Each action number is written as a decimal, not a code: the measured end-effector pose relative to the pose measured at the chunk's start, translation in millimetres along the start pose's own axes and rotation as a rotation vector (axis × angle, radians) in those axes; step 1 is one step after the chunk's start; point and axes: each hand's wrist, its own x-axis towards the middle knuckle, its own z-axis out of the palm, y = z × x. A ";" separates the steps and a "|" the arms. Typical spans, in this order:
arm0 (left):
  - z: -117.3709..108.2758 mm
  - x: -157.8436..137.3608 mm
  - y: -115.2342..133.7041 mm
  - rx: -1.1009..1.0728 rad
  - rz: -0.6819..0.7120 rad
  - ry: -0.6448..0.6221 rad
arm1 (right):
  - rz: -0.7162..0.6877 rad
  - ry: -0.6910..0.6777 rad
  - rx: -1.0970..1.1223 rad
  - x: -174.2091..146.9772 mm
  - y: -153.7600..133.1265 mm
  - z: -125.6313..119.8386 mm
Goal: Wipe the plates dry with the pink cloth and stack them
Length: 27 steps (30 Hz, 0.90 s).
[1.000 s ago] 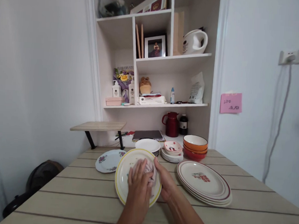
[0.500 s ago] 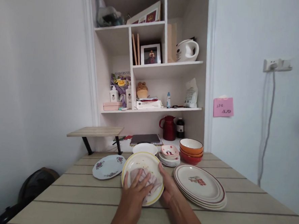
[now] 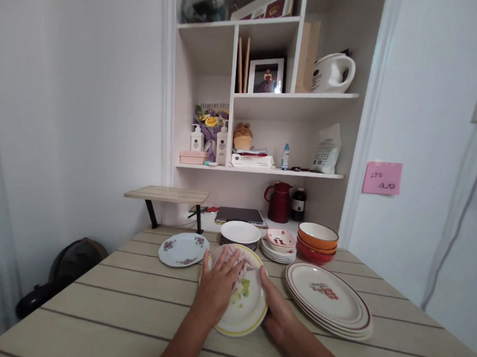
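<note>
A round white plate [image 3: 250, 314] with a yellow rim and a green leafy print is tilted up towards me above the table. My right hand [image 3: 277, 310] grips its right edge, thumb on the front and the other fingers out of sight behind. Across the plate's upper left lies my left hand [image 3: 218, 287], fingers spread flat, pressing a pale pink cloth [image 3: 248, 264] against the surface. Most of the cloth is hidden under that hand. To the left sits a flowered white plate [image 3: 183, 249]; at right rests a stack of oval plates [image 3: 328, 297] with dark red rims.
Behind the held plate stand a stack of white plates [image 3: 240, 232], small dishes topped by a pink-patterned bowl [image 3: 280, 239], and orange and red bowls [image 3: 317, 240]. A raised wooden shelf [image 3: 167, 194] is at back left. A red jug [image 3: 279, 202] stands farther back.
My left hand has slid the cloth up the plate, uncovering the green print lower down. My right hand keeps its hold on the edge. The camera view has shifted left.
</note>
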 end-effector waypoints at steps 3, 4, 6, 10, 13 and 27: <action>-5.8 -0.7 -2.1 0.004 -0.025 0.035 | -0.027 0.013 -0.012 -7.9 -1.0 -0.1; -7.9 -2.0 -3.5 0.005 -0.030 0.043 | -0.040 0.015 -0.009 -9.0 -1.2 0.5; -11.5 -5.7 -6.2 0.016 -0.032 0.053 | -0.063 0.012 0.017 -9.6 -1.3 1.2; -15.5 -12.4 -5.8 0.043 -0.001 0.050 | -0.082 0.047 0.072 -8.1 -3.3 -2.5; -17.0 -13.5 2.7 0.005 0.037 0.031 | -0.075 0.075 0.066 -7.3 -6.3 -8.2; -24.4 -18.1 49.3 -0.289 0.275 -0.154 | -0.073 0.022 0.129 -15.2 -15.8 -2.5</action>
